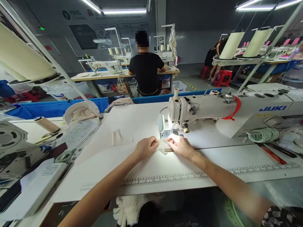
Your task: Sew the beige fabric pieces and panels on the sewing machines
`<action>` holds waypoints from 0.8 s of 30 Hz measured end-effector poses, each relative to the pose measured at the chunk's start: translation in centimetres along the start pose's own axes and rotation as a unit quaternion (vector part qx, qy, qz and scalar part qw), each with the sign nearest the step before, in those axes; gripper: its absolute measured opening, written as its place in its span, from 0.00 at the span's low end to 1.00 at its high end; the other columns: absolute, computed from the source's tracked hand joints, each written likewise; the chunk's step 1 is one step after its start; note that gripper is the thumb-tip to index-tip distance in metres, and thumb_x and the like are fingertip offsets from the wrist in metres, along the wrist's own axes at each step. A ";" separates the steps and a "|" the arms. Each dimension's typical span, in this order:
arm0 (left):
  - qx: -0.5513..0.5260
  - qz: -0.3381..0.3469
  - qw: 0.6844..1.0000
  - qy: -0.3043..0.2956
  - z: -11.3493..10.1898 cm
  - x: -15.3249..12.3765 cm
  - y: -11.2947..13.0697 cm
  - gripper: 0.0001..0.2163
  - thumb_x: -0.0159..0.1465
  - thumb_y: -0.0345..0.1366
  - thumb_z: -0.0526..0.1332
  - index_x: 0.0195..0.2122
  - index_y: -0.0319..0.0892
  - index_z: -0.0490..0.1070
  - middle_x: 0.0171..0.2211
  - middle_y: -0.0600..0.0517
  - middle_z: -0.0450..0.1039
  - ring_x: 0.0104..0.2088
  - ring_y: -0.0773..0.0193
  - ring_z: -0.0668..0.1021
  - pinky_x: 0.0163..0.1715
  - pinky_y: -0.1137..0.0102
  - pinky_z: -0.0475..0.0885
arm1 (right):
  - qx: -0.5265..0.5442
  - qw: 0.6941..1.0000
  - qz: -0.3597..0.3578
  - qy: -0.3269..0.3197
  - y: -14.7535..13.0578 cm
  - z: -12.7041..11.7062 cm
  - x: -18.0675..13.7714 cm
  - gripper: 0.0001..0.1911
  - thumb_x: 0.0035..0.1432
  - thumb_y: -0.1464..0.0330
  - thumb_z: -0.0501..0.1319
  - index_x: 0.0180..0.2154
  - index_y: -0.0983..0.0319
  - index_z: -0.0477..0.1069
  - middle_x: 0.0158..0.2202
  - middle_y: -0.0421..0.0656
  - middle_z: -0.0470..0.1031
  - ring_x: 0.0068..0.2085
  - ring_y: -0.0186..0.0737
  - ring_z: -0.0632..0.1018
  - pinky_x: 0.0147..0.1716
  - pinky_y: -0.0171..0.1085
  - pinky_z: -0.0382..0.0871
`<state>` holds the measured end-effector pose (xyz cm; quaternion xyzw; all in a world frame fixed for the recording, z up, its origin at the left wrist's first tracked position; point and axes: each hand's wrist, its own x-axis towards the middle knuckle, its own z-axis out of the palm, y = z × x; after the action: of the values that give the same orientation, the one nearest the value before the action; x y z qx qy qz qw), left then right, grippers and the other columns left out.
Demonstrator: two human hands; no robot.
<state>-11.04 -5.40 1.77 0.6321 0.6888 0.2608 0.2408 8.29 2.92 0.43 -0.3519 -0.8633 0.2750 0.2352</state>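
Just in front of the needle area of a white sewing machine [196, 105], both my hands are closed in a pinch. My left hand [147, 147] grips the left edge of a small cream fabric piece [162, 145]. My right hand [181, 145] pinches the fabric's right side, close to the presser foot. My fingers hide much of the piece, which blends into the lit white table. Another cream fabric scrap [117, 137] lies flat to the left of my left hand.
A printed ruler [165, 179] runs along the table's front edge. On the right lie a coil of pale green cord [264, 135] and a red-handled tool [272, 154]. A thread cone [46, 125] lies on the left. Ahead, a person [146, 69] sits at another machine.
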 end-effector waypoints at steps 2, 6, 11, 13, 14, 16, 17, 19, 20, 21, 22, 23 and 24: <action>0.034 0.001 0.999 0.023 -1.2 0.0 -1.0 0.11 0.61 0.46 0.55 0.35 0.45 0.68 0.27 0.54 0.71 0.28 0.60 0.72 0.28 0.67 0.64 | -0.060 0.998 -0.010 0.023 -0.1 0.5 0.1 0.07 0.62 0.73 0.56 0.34 0.59 0.71 0.34 0.44 0.76 0.32 0.46 0.78 0.32 0.41 0.69; 0.089 -0.003 0.993 0.083 -5.8 -1.0 -4.4 0.12 0.61 0.46 0.52 0.36 0.45 0.69 0.40 0.46 0.75 0.43 0.52 0.75 0.42 0.61 0.70 | -0.135 0.989 -0.049 0.032 -0.2 0.7 -0.6 0.07 0.65 0.72 0.56 0.37 0.60 0.73 0.38 0.47 0.75 0.34 0.46 0.77 0.33 0.41 0.68; 0.225 -0.050 0.971 0.068 -10.4 -2.1 -8.8 0.17 0.58 0.54 0.55 0.34 0.46 0.71 0.38 0.44 0.78 0.49 0.44 0.72 0.46 0.56 0.69 | -0.185 0.979 -0.070 0.046 0.1 0.3 -1.4 0.11 0.66 0.73 0.52 0.42 0.60 0.72 0.41 0.49 0.74 0.32 0.45 0.75 0.30 0.42 0.68; 0.234 -0.069 0.969 0.043 -10.9 -2.0 -9.4 0.19 0.58 0.57 0.55 0.33 0.46 0.71 0.35 0.46 0.78 0.47 0.45 0.73 0.46 0.56 0.69 | -0.197 0.976 -0.077 0.051 0.2 0.0 -1.8 0.11 0.65 0.74 0.52 0.40 0.60 0.72 0.40 0.51 0.73 0.32 0.48 0.75 0.29 0.44 0.68; 0.232 -0.072 0.969 0.036 -10.9 -1.8 -9.5 0.19 0.58 0.58 0.55 0.31 0.47 0.71 0.33 0.46 0.78 0.46 0.45 0.73 0.47 0.55 0.68 | -0.201 0.975 -0.081 0.054 0.3 -0.3 -2.1 0.10 0.64 0.74 0.52 0.39 0.60 0.71 0.39 0.52 0.73 0.33 0.50 0.75 0.28 0.45 0.68; 0.218 -0.069 0.973 0.039 -10.6 -1.4 -9.5 0.19 0.57 0.58 0.56 0.27 0.47 0.70 0.29 0.47 0.77 0.43 0.47 0.74 0.48 0.55 0.68 | -0.203 0.973 -0.090 0.058 0.3 -0.8 -2.8 0.09 0.65 0.74 0.53 0.39 0.59 0.71 0.39 0.52 0.73 0.34 0.52 0.75 0.28 0.46 0.68; 0.205 -0.065 0.976 0.045 -10.5 -1.2 -9.5 0.19 0.56 0.58 0.56 0.26 0.47 0.70 0.27 0.47 0.77 0.41 0.47 0.75 0.47 0.56 0.68 | -0.202 0.973 -0.093 0.060 0.4 -1.1 -3.2 0.09 0.65 0.74 0.53 0.39 0.59 0.71 0.39 0.52 0.73 0.35 0.53 0.75 0.29 0.46 0.68; 0.166 -0.055 0.982 0.067 -10.2 -0.9 -9.4 0.18 0.55 0.57 0.56 0.25 0.48 0.71 0.26 0.48 0.76 0.39 0.49 0.75 0.43 0.60 0.70 | -0.198 0.973 -0.097 0.062 0.5 -1.8 -3.9 0.10 0.66 0.74 0.52 0.40 0.59 0.71 0.38 0.51 0.73 0.36 0.52 0.75 0.30 0.46 0.69; 0.145 -0.049 0.985 0.084 -10.2 -0.9 -9.3 0.18 0.55 0.56 0.56 0.25 0.48 0.71 0.27 0.48 0.76 0.39 0.51 0.76 0.42 0.62 0.70 | -0.196 0.974 -0.099 0.061 0.6 -2.1 -4.3 0.11 0.67 0.74 0.51 0.40 0.60 0.71 0.38 0.50 0.72 0.36 0.50 0.75 0.31 0.45 0.70; 0.123 -0.043 0.986 0.103 -10.3 -1.0 -9.2 0.18 0.55 0.56 0.56 0.26 0.48 0.71 0.28 0.48 0.76 0.38 0.52 0.76 0.40 0.63 0.71 | -0.194 0.974 -0.104 0.056 0.7 -2.3 -4.6 0.12 0.67 0.74 0.49 0.40 0.61 0.71 0.38 0.49 0.72 0.36 0.49 0.75 0.32 0.44 0.71; 0.102 -0.038 0.986 0.123 -10.6 -1.2 -9.0 0.18 0.56 0.56 0.56 0.28 0.47 0.72 0.31 0.49 0.77 0.39 0.52 0.76 0.39 0.64 0.71 | -0.192 0.974 -0.110 0.049 0.7 -2.5 -4.8 0.13 0.68 0.74 0.48 0.41 0.61 0.72 0.37 0.48 0.72 0.36 0.47 0.75 0.33 0.43 0.71; 0.081 -0.033 0.986 0.143 -11.0 -1.5 -8.9 0.18 0.57 0.56 0.56 0.31 0.47 0.72 0.34 0.50 0.77 0.39 0.53 0.76 0.39 0.65 0.71 | -0.193 0.973 -0.118 0.039 0.8 -2.7 -5.0 0.15 0.68 0.74 0.47 0.41 0.62 0.72 0.37 0.47 0.71 0.36 0.46 0.74 0.34 0.42 0.71; 0.056 -0.028 0.984 0.165 -11.6 -1.9 -8.7 0.17 0.59 0.55 0.56 0.34 0.47 0.72 0.36 0.51 0.77 0.40 0.54 0.77 0.39 0.65 0.71 | -0.194 0.972 -0.128 0.028 0.8 -2.8 -5.2 0.15 0.69 0.74 0.47 0.43 0.63 0.73 0.36 0.47 0.71 0.36 0.45 0.74 0.34 0.41 0.71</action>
<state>-25.06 -8.45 4.63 0.5737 0.7498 0.3157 0.0947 13.69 0.44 0.93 -0.2855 -0.9309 0.0597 0.2198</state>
